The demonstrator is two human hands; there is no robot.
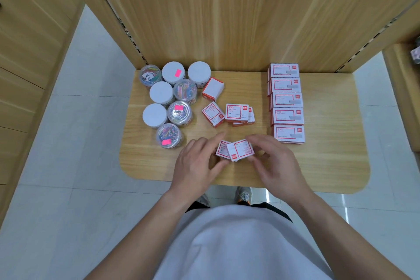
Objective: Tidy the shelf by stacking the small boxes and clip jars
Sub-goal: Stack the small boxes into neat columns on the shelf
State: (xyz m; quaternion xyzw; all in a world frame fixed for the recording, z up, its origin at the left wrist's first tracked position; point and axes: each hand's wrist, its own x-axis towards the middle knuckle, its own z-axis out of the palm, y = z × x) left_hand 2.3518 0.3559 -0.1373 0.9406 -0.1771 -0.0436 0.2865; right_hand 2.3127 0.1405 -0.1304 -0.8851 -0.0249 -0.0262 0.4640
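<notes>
Two small paper-clip boxes point(242, 149) meet, askew, at the front of the wooden shelf point(329, 166), the left hand point(200, 163) and right hand point(276, 163) each curled round one, apparently squaring them into a stack. The next move likely calls for gathering the loose boxes point(236, 112) just behind. The clip jars point(168, 98) stand unstacked at left.

Small boxes point(240, 149) white, red-bordered; clip jars point(173, 72) white-lidded (some pink-stickered); shelf point(329, 120) light woodgrain.
</notes>
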